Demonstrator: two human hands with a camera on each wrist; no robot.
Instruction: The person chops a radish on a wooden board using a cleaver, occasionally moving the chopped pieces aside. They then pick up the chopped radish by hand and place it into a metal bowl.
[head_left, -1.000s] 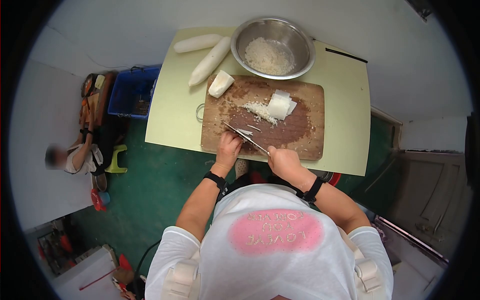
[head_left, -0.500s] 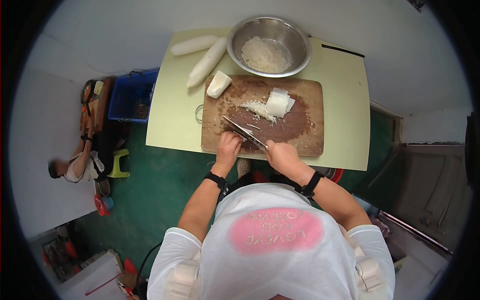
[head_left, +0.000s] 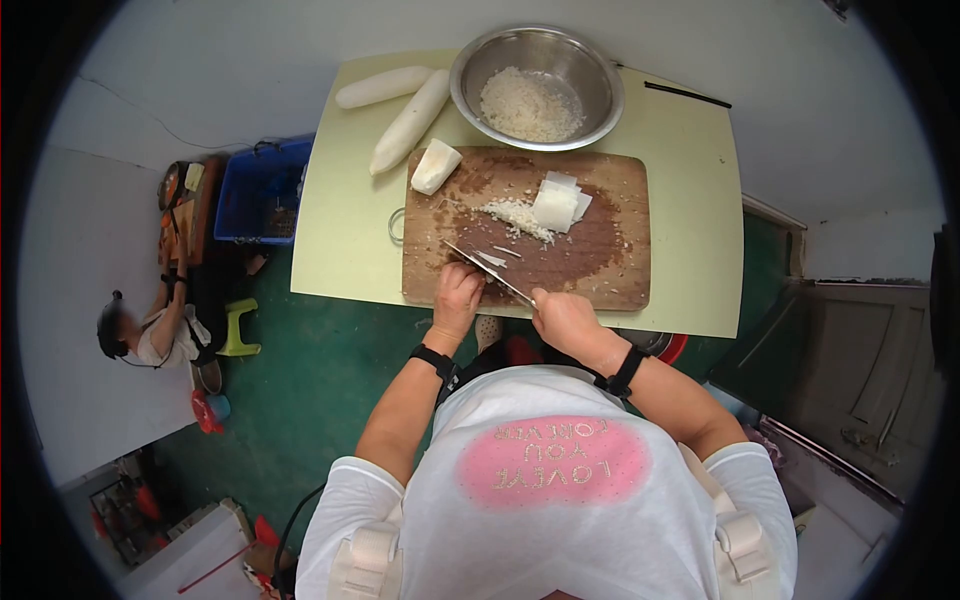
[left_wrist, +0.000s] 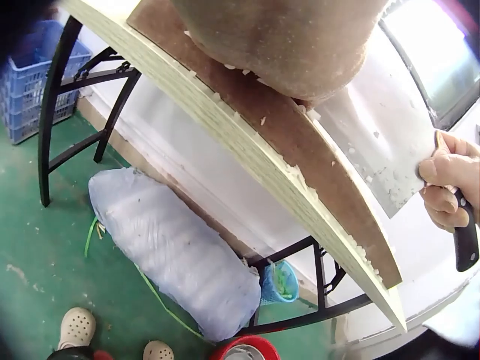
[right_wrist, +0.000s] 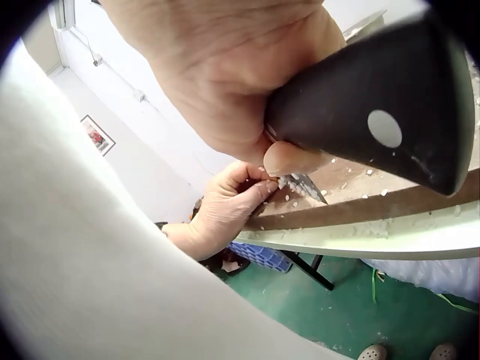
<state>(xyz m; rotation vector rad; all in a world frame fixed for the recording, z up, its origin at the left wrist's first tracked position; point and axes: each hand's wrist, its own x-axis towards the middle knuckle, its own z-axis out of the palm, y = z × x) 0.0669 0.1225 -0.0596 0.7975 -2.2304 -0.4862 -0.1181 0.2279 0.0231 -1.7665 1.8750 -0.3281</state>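
Observation:
My right hand grips the black handle of a cleaver. Its wide blade slants across the near left part of a wooden cutting board. Close to the blade, my left hand has its fingers curled over white radish strips, mostly hidden beneath them. A few cut strips lie just past the blade. Farther up the board are a heap of finely chopped radish, a stack of thin radish slices and a radish chunk. White bits cling to the blade.
A steel bowl with chopped radish stands behind the board. Two whole radishes lie at the back left of the table, near a metal ring. A black stick lies at the back right. Another person sits off to the left.
The cleaver tilted to show its blade face half a second ago and stands more upright now. Both hands stay at nearly the same spot. The person at the left has shifted their head.

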